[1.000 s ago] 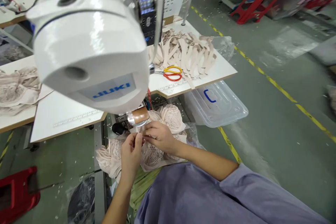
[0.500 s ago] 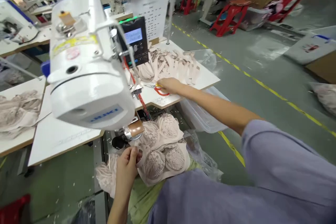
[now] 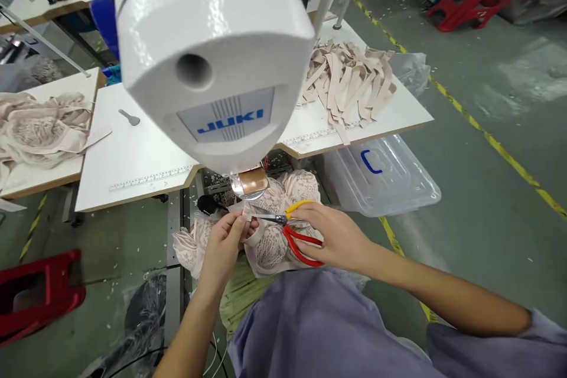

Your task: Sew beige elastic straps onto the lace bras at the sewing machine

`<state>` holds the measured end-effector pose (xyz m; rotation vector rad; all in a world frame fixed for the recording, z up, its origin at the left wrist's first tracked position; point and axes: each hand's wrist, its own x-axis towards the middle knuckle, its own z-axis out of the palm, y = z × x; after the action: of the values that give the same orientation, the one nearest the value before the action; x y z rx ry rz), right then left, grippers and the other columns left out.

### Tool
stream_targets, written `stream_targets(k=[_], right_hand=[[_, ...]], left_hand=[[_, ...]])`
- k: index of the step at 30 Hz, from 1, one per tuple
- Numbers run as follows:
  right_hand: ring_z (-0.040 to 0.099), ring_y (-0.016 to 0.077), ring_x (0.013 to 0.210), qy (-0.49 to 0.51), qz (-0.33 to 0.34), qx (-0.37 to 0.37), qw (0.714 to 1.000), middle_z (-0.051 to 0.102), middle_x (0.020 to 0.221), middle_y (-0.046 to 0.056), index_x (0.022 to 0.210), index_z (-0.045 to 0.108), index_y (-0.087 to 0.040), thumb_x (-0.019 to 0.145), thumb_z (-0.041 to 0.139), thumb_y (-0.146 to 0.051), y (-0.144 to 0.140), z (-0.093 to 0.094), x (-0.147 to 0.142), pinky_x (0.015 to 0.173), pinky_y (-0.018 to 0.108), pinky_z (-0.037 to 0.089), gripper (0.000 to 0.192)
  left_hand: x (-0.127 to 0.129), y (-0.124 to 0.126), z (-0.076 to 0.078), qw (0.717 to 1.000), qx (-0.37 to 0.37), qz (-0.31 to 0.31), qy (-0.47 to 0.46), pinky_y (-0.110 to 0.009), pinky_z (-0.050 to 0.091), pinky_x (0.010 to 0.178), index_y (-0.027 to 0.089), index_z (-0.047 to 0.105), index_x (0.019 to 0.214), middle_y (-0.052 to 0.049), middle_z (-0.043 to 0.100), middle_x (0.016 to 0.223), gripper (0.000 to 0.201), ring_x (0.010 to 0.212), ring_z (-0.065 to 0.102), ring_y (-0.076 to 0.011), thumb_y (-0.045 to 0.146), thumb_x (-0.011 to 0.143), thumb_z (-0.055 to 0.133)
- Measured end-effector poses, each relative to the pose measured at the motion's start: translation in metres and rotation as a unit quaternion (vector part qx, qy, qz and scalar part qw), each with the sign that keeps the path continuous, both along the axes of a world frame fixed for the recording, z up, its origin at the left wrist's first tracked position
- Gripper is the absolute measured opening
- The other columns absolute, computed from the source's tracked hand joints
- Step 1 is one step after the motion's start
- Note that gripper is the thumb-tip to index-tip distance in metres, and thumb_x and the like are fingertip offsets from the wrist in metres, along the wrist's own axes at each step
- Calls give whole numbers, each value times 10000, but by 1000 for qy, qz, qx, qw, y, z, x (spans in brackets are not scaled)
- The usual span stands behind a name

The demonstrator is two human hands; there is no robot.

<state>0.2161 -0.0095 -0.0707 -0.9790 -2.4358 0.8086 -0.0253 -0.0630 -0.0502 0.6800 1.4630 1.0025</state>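
My right hand (image 3: 339, 236) grips scissors (image 3: 283, 220) with one yellow and one red handle loop. Their blades are parted and reach left to the strap end (image 3: 248, 214) pinched in my left hand (image 3: 228, 239). That strap belongs to a beige lace bra (image 3: 271, 246) lying in my lap, with more lace cups (image 3: 301, 187) behind it. Directly above hangs the white head of a JUKI sewing machine (image 3: 221, 71), its copper-coloured part (image 3: 252, 181) close over the cups. Whether the blades touch the fabric, I cannot tell.
Beige straps (image 3: 349, 77) are heaped on the white table (image 3: 310, 139) at right. A lidded clear plastic box (image 3: 381, 177) stands below it. More beige lace pieces (image 3: 44, 130) lie on the left table. A red stool (image 3: 42, 295) is at lower left.
My right hand has brought the scissors from the table to the strap at my left hand, which still pinches it. The view has shifted closer to the machine head.
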Motion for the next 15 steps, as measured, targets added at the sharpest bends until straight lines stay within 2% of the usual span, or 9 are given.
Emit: stream_targets(k=[3,5,8,11,13,15], right_hand=[[658,271,1102,25,10,-2,1000,684,1189,116,1197,599,-215,861,645,-332,6,-6,-17,876,417,568,360],[675,264,1055,19,21,-26,999,689,1189,111,1195,603,-217,863,658,-327,10,-9,-21,832,401,573,354],[702,217,870,9,18,-88,996,726,1090,71,1197,615,-245,871,660,-304,9,-11,-17,720,346,563,334],[662,161,689,34,-27,-137,990,729,999,40,1156,626,-266,853,657,-291,0,-15,-7,625,299,532,306],[672,174,735,63,-49,-143,986,713,1048,58,1140,603,-256,806,673,-291,-5,-18,-3,643,306,540,343],[690,212,853,82,-49,-137,986,693,1100,83,1147,569,-248,758,682,-280,-9,-19,-2,707,333,556,407]], left_hand=[[2,0,3,998,13,-35,47,-265,485,749,166,696,931,-55,702,856,282,765,603,-148,415,904,565],[1,-1,4,994,24,-56,86,-250,467,734,175,665,862,-43,677,846,247,765,584,-143,371,924,527],[-1,-1,6,993,30,-74,90,-226,425,672,192,621,847,-9,605,798,216,717,530,-125,325,944,481],[-5,-1,6,993,42,-75,76,-220,356,585,199,563,813,30,478,697,266,615,419,-108,396,969,476],[-7,0,7,993,49,-61,87,-220,329,566,198,536,781,39,439,671,322,594,378,-104,459,966,495],[-9,2,9,992,47,-51,101,-220,334,569,193,544,765,29,474,678,346,602,392,-105,481,954,517]])
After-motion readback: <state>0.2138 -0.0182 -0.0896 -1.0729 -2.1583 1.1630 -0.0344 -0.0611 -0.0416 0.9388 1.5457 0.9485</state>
